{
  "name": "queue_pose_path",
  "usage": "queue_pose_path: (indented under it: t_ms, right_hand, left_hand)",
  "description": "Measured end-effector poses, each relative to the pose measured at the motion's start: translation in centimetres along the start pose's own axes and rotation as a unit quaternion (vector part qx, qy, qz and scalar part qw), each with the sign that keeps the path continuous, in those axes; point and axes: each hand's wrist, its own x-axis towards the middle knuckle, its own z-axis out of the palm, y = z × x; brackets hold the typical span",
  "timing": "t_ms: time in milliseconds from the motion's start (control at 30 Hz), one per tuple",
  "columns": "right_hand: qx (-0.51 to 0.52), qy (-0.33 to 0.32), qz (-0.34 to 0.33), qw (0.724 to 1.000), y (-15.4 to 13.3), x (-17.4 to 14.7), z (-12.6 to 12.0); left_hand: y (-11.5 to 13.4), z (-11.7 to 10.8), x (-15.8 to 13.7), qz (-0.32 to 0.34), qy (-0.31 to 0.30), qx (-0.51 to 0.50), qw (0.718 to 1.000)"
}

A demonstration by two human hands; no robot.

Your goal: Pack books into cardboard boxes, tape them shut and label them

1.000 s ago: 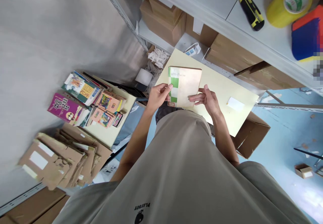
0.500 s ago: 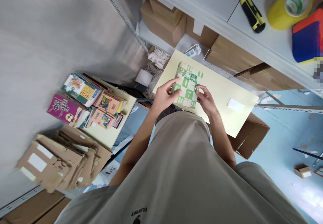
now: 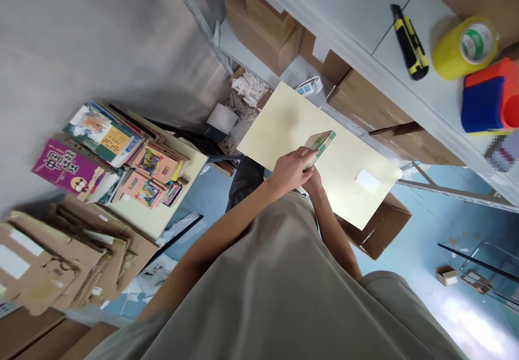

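Soft, moderate light; white glare bleaches the pale blue floor [image 3: 472, 319], lower right. Diffuse shadows dim the grey wall [image 3: 101, 35]. Wide-angle stretch distorts edges; one right-side patch is pixelated.

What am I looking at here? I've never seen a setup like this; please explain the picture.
No machine here: this is a person working bare-handed, seen by one camera worn on the head, looking forward and down, so the shirt fills the bottom. The left hand grips a green-edged book above a pale table; the right hand is at the book's near end, its grip partly hidden. A white card lies on the table. More books sit on a side table at left, and a cutter and tape are on the shelf at upper right.
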Motion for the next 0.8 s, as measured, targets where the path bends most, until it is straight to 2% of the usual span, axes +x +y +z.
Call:
queue_pose_path:
  t_ms: [133,267,433,500,600,700,800]
  right_hand:
    - [0.091,0.059,0.069,0.992,1.4,1.7,0.0]
    - [0.026,0.104,0.069,0.992,1.9,5.2,1.0]
    - [-0.02,0.153,0.024,0.988,0.8,12.0,3.3]
    - [-0.064,0.173,0.011,0.983,0.4,14.7,4.2]
    - [-0.129,0.203,0.031,0.97,0.1,17.0,5.1]
    - [-0.219,0.238,0.041,0.946,-0.6,16.6,5.9]
    - [-0.323,0.254,-0.012,0.912,-2.1,15.1,7.8]
  left_hand:
    - [-6.6,0.0,1.1,-0.126,0.026,-0.088,0.988]
    - [-14.2,0.7,3.5,-0.22,0.024,-0.149,0.964]
    - [-21.5,2.1,8.2,-0.225,0.025,-0.198,0.954]
    - [-23.6,2.6,10.1,-0.217,0.026,-0.215,0.952]
    - [-26.2,2.9,11.7,-0.201,0.001,-0.227,0.953]
    - [-28.4,2.7,10.6,-0.185,-0.004,-0.245,0.952]
    - [-30.8,2.1,7.3,-0.222,0.028,-0.288,0.931]
